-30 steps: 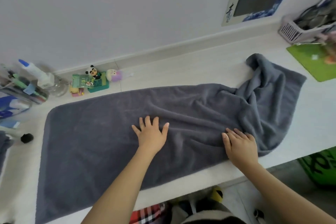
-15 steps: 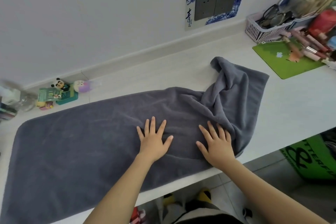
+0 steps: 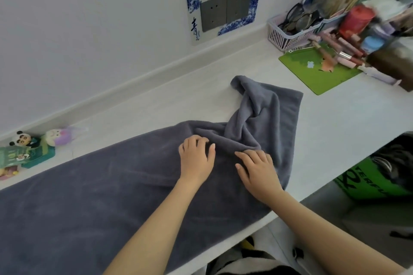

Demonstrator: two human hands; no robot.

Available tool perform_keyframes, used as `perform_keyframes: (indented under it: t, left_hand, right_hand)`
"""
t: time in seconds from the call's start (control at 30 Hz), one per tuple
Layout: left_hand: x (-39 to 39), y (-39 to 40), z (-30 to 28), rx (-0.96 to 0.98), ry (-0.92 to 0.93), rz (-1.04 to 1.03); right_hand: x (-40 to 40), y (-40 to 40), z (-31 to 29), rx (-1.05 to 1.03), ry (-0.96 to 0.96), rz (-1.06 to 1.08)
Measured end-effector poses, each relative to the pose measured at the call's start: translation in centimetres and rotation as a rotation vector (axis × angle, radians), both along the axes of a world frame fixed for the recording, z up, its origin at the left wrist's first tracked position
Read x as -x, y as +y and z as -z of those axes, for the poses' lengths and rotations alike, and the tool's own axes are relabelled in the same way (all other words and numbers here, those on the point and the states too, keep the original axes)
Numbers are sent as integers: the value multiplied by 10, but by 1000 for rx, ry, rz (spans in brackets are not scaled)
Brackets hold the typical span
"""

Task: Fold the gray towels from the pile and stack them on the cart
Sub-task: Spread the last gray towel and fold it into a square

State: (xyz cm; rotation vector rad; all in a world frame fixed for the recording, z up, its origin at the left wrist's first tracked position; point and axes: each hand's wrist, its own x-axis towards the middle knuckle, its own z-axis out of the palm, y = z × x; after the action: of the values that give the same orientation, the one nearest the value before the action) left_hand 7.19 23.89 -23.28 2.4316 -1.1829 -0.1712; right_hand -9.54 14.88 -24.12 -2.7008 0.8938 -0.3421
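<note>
A gray towel [image 3: 93, 190] lies lengthwise on the white counter [image 3: 335, 123], flat on its left part and bunched into twisted folds at its right end [image 3: 263, 109]. My left hand [image 3: 196, 158] sits at the middle of the towel, fingers curled and thumb against a raised fold. My right hand [image 3: 257, 169] lies just to the right of it, fingers bent over the same ridge of cloth and thumb underneath. Neither a towel pile nor a cart is in view.
Small toy figures [image 3: 29, 147] stand at the back left by the wall. A green mat [image 3: 317, 73], a white basket with glasses [image 3: 288, 33] and several cosmetics crowd the back right. A green bag [image 3: 368, 183] sits below the counter's front edge at right.
Both hands have gone from flat with spread fingers to curled on the bunched fold. The view has swung right, and the right hand has moved in toward the left hand.
</note>
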Motion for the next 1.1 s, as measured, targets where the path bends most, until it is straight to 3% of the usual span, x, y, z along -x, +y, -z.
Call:
perform_keyframes:
  t: [0.17,0.23,0.33,0.47,0.6,0.77,0.9,1.1]
  left_hand:
    - [-16,-73,-10,64,224,111]
    - [-18,-104,-12,55,482,121]
    - [-14,-136,-13,-4,803,71]
    - [-11,-157,0,-120,687,51]
    - [-18,-170,6,8,765,-49]
    - [-12,-194,-11,130,819,-11]
    - [-16,-211,-13,159,848,-66]
    - [-25,-246,-6,-5,674,-87]
  right_hand:
    - [-11,-50,-8,-64,-34,316]
    - [-13,-75,-7,-138,45,420]
    - [-14,-103,3,-307,169,406]
    - [-2,-111,13,-333,349,364]
    - [32,-108,16,-310,367,573]
    - [47,-119,6,-241,387,692]
    - [47,-137,1,-99,286,751]
    - [47,-192,0,-120,22,782]
